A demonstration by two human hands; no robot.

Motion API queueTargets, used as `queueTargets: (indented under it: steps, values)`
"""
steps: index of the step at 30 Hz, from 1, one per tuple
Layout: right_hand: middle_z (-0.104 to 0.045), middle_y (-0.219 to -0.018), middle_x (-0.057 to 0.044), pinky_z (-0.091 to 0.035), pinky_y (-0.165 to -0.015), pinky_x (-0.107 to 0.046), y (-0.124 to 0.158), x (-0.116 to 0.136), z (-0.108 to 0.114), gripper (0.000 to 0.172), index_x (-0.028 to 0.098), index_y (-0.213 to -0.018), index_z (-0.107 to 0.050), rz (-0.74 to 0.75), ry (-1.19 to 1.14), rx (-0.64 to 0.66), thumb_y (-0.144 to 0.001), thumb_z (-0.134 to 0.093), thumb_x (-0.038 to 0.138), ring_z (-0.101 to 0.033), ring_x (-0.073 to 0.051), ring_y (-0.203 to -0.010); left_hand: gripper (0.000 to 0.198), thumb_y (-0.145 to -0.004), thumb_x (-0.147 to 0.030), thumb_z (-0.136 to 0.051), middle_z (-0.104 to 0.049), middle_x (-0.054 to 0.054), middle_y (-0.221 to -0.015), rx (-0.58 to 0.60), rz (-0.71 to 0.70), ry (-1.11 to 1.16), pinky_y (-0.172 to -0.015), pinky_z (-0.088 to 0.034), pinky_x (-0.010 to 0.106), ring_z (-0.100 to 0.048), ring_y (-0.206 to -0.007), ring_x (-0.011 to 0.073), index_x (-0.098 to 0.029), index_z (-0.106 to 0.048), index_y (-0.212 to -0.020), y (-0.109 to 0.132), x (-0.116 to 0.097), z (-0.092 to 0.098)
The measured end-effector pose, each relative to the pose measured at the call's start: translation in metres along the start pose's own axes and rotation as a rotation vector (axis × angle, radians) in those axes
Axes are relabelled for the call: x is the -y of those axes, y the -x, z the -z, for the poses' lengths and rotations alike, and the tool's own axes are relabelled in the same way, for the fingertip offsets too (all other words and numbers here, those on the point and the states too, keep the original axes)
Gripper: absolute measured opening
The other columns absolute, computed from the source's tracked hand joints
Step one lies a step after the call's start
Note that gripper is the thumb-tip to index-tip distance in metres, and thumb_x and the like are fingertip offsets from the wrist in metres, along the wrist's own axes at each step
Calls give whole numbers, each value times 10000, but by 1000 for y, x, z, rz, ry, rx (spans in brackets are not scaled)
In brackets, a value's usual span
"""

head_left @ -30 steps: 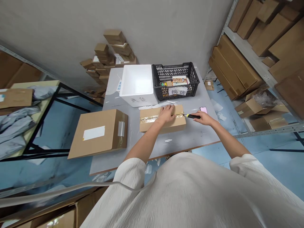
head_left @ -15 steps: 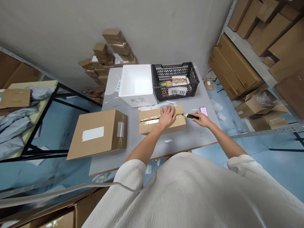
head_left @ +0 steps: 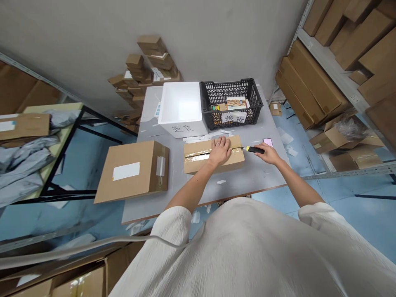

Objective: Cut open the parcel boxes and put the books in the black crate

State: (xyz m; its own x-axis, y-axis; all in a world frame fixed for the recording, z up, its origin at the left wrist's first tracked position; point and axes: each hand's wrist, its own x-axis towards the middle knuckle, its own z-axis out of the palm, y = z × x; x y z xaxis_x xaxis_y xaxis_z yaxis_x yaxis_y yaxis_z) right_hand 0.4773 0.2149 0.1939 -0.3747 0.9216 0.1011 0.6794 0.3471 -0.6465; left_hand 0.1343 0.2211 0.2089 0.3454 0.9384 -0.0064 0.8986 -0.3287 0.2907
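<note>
My left hand (head_left: 220, 151) lies flat on top of a closed cardboard box (head_left: 201, 165), pressing near the seam, with a ring on one finger. Clear packing tape (head_left: 198, 156) runs along the box's seam and shows a dark slit. My right hand (head_left: 267, 154) grips a yellow-and-black utility knife (head_left: 255, 149), whose blade tip points left at the box's right end. Just beyond that hand, a phone with a pink screen (head_left: 268, 142) lies on the grey table (head_left: 247, 177).
Behind the box stand a white foam box (head_left: 182, 109) and a black plastic crate (head_left: 230, 105) holding printed items. A larger cardboard box (head_left: 131, 171) lies on the table's left side. Metal shelves (head_left: 328, 78) of cartons stand right; stacked small cartons (head_left: 145, 70) sit behind.
The whole view has shifted slightly right and upward. The dark slit in the tape looks longer than a second ago. Both hands stay in about the same places on the box.
</note>
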Motion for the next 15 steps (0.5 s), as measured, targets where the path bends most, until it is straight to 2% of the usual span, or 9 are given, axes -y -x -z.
queueTargets:
  steps: [7,10,15]
  values:
    - [-799,-1307,-126,-637,-1065,-546,-2,3,-9,521,293,-1442,-809,-1,-34,14,-1050,-712,623,-760,-374,-1200,637,-1147,-420,-332,-424,268,-1827,5,-1,-32,-1405,-186,726,-342,-1729,436,-120,-521,-1677,1,-3,2]
    - [-792,-1338,-129,-626,-1082,-558,-5,-1,-6,522,293,-1437,-807,3,-19,23,-1036,-727,619,-750,-385,-1217,641,-1145,-426,-331,-432,267,-1822,2,1,-31,-1407,-190,724,-352,-1724,435,-117,-526,-1672,3,-5,3]
    - [-789,-1298,-155,-593,-1117,-592,-10,-16,8,546,259,-1404,-800,-34,-21,-97,-1032,-702,647,-717,-400,-1251,651,-1136,-414,-327,-431,260,-1828,-7,15,-20,-1418,-171,721,-350,-1730,429,-122,-519,-1685,4,-5,1]
